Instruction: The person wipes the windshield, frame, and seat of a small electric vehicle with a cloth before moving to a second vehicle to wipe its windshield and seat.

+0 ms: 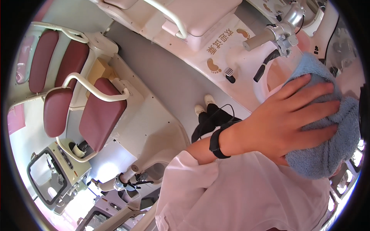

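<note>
My left hand point(277, 119), with a black band on its wrist, presses onto a bunched blue towel point(325, 150) at the right. Its fingers are bent and spread over the folds, and the thumb is partly tucked under the cloth. Beneath the towel is a surface that the cloth mostly hides. Just beyond stands a handlebar point(264, 38) with a grey grip and a black lever point(266, 65), above a pale pink vehicle body. My right hand does not show.
A pale footboard point(239, 73) with brown footprint marks and a pedal point(230, 75) lies ahead. To the left, another vehicle has maroon seats point(102, 115) and white armrest rails point(96, 92). A second handlebar point(119, 181) stands at lower left. Grey floor point(158, 57) runs between the vehicles.
</note>
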Action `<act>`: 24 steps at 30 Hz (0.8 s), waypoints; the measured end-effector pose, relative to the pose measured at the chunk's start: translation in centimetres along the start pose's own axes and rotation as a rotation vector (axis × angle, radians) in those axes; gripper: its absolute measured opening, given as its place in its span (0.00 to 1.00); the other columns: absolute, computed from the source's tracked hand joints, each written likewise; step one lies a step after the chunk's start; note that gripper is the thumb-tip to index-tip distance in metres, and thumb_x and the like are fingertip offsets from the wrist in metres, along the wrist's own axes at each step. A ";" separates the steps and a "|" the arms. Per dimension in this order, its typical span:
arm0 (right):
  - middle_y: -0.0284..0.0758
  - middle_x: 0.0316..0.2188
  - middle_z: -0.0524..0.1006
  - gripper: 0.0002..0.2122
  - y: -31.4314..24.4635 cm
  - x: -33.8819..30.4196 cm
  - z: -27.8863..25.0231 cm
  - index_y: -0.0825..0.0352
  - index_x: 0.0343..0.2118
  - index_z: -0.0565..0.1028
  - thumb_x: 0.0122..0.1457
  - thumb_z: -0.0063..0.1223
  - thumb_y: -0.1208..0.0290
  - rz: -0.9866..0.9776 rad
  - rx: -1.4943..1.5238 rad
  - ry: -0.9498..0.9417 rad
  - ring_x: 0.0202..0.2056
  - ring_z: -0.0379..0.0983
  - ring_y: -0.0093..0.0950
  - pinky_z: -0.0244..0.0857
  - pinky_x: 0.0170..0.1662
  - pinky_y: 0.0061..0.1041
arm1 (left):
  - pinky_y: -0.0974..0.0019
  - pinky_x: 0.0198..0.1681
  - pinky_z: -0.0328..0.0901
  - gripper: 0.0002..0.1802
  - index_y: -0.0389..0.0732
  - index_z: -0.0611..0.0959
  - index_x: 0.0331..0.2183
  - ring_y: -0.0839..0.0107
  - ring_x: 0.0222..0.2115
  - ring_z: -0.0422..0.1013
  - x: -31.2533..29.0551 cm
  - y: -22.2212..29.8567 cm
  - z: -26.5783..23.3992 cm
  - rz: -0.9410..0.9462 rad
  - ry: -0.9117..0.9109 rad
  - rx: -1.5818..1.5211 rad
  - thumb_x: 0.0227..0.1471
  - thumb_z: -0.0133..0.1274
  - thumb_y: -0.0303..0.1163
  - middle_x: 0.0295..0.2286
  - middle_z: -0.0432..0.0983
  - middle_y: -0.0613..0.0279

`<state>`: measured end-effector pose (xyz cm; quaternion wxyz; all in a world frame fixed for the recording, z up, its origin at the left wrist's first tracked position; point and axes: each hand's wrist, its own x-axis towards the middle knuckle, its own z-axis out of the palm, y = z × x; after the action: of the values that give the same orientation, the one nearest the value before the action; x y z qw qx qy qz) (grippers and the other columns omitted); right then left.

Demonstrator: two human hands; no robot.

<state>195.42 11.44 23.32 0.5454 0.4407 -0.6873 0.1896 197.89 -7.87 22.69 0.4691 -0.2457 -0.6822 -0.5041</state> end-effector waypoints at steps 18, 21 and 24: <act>0.54 0.51 0.67 0.23 -1.7 2.8 -0.2 0.71 0.54 0.64 0.63 0.43 0.58 0.025 -0.133 -0.181 0.50 0.69 0.53 0.69 0.49 0.53 | 0.61 0.22 0.60 0.34 0.55 0.82 0.35 0.60 0.28 0.67 -0.4 -5.4 0.0 -0.115 0.063 -0.425 0.16 0.66 0.49 0.31 0.68 0.61; 0.55 0.51 0.67 0.22 -4.5 2.9 0.8 0.71 0.54 0.64 0.63 0.43 0.60 0.038 -0.288 -0.257 0.50 0.69 0.54 0.69 0.49 0.53 | 0.61 0.22 0.60 0.37 0.56 0.81 0.36 0.60 0.28 0.67 -0.8 -6.1 -0.8 -0.176 -0.014 -0.506 0.12 0.67 0.48 0.28 0.66 0.62; 0.55 0.51 0.67 0.21 -6.8 2.8 1.4 0.71 0.54 0.64 0.63 0.43 0.61 0.056 -0.439 -0.356 0.49 0.70 0.54 0.69 0.49 0.53 | 0.64 0.18 0.57 0.30 0.53 0.81 0.40 0.63 0.23 0.67 -2.1 -7.2 -1.0 -0.188 0.010 -0.568 0.27 0.63 0.47 0.25 0.66 0.62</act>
<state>200.14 5.62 23.91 0.4932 0.3191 -0.8087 -0.0293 193.38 -11.19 17.57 0.3363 -0.3002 -0.5312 -0.7173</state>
